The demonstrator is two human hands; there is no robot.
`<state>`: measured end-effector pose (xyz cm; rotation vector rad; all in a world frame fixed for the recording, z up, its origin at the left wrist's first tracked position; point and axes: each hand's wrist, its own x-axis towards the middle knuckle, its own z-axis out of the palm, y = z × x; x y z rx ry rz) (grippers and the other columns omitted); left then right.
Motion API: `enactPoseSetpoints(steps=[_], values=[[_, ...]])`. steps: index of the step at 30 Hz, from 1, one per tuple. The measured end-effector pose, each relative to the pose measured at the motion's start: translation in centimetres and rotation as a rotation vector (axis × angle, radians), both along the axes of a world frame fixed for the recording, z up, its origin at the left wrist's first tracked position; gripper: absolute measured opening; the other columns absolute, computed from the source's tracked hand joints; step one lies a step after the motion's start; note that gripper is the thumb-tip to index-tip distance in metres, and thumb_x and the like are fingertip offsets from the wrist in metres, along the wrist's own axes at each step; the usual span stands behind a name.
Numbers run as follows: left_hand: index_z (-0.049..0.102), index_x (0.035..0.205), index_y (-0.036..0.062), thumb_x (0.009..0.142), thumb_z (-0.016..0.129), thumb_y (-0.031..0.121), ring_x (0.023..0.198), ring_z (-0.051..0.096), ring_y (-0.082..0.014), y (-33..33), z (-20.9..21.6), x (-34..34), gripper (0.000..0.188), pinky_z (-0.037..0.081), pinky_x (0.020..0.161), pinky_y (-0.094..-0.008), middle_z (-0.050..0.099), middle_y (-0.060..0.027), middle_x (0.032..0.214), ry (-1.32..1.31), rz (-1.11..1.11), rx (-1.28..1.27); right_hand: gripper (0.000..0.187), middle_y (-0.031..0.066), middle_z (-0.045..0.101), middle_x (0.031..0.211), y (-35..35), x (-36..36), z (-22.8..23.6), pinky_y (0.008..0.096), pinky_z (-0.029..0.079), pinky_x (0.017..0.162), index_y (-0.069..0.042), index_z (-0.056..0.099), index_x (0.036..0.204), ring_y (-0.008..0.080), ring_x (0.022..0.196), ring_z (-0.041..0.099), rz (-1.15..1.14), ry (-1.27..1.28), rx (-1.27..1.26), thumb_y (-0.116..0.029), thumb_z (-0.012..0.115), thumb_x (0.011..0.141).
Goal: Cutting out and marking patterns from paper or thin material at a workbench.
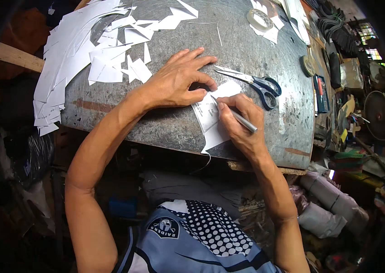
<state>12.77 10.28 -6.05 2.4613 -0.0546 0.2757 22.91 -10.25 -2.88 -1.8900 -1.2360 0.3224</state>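
The scratched grey worktop (174, 134) carries a broad spread of white paper scraps (67, 63) on its left side, and nearer the middle the left hand (178, 82) lies with fingers spread, thumb and forefinger at the upper end of a printed paper piece (209, 120) near the front edge. Dark-handled scissors (258, 84) lie just beyond the right hand (245, 120), and a tape roll (260, 21) farther off. The right hand pinches a slim silver tool (246, 123), perhaps a pen or knife, its tip hard to make out.

Bright tabletop (247, 54), deep shadow below and leftward (edges curved, corners black)
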Motion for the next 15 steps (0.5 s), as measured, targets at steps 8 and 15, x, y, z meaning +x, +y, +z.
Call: enactPoseSetpoints(steps=[8,15], values=[[0.074,0.109,0.0199,0.080,0.064,0.023,0.147,0.025,-0.0375,-0.19,-0.35,0.05,0.031,0.013,0.121,-0.0560,0.044,-0.0098,0.151,-0.023,0.015,0.016,0.011,0.0114,0.065,0.076,-0.06,0.01,0.07,0.0367,0.043,0.070,0.000,0.068,0.087,0.0241,0.070,0.058,0.011,-0.008,0.012,-0.010,0.066,0.084],[0.076,0.109,0.0240,0.080,0.063,0.024,0.147,0.025,-0.0358,-0.26,-0.43,-0.01,0.032,0.011,0.122,-0.0555,0.043,-0.0083,0.152,-0.001,0.009,0.048,0.010,0.0110,0.063,0.074,0.02,-0.11,0.16,0.0365,0.043,0.070,0.000,0.068,0.087,0.0237,0.069,0.057,0.005,-0.005,-0.008,-0.010,0.066,0.084]])
